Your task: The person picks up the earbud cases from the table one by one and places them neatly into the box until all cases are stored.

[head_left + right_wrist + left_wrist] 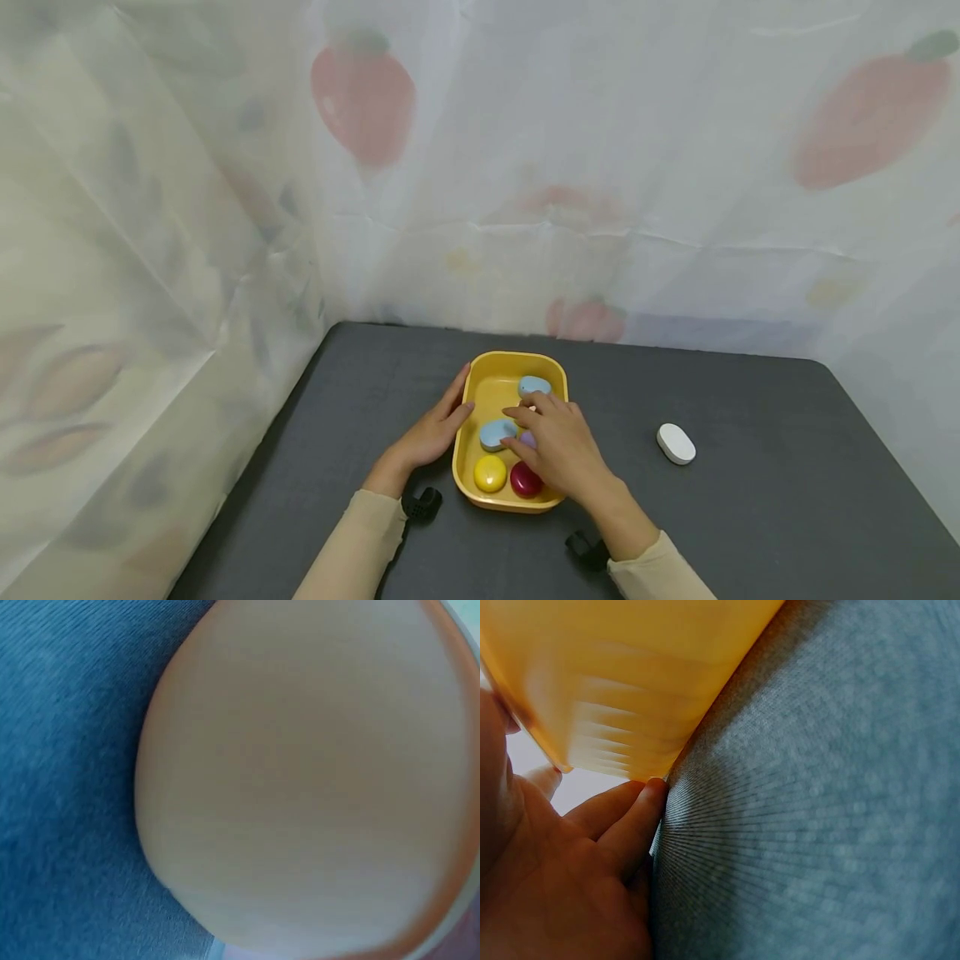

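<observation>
A yellow tray with rounded corners sits on the dark table. My left hand holds its left wall, thumb at the rim and fingers along the outside; in the left wrist view the fingers lie against that wall. Over the tray's right half is my right hand, thumb and index finger apart beside a light blue rounded piece. Whether they grip it is unclear. A purple piece shows partly under this hand. Another blue piece, a yellow piece and a dark red piece also lie inside.
A white oval piece lies on the table to the right of the tray. Black wrist straps show near both sleeves. Printed curtains hang behind and left of the table. A large blurred pale surface fills the right wrist view.
</observation>
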`<state>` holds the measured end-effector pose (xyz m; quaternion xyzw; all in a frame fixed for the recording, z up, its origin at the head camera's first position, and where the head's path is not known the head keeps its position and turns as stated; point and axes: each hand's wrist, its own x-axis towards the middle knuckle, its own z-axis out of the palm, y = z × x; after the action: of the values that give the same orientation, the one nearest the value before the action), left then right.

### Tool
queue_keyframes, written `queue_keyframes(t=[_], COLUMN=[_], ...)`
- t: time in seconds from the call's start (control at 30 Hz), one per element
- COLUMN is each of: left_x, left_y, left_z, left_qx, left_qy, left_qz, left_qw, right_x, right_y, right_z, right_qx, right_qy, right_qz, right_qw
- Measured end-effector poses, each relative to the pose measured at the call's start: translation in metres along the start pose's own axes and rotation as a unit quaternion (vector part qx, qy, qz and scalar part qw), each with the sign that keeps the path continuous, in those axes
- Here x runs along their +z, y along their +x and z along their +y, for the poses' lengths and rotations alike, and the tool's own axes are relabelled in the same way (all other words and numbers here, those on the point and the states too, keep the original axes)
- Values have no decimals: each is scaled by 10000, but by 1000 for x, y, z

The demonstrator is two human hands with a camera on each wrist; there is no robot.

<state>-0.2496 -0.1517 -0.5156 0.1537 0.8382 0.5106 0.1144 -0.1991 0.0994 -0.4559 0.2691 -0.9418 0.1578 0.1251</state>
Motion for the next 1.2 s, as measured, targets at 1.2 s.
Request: queue_keyframes(t=[1.2], left_x=[-1], left_y=[-2], left_z=[3], left_qx=[-127], left_qy=[55], left_qz=[-26], left_qw=[9999], right_x=[-21], right_y=[-18], right_z=[41], right_qx=[333], right_qy=[395], right_qz=[768], right_qw=[9957])
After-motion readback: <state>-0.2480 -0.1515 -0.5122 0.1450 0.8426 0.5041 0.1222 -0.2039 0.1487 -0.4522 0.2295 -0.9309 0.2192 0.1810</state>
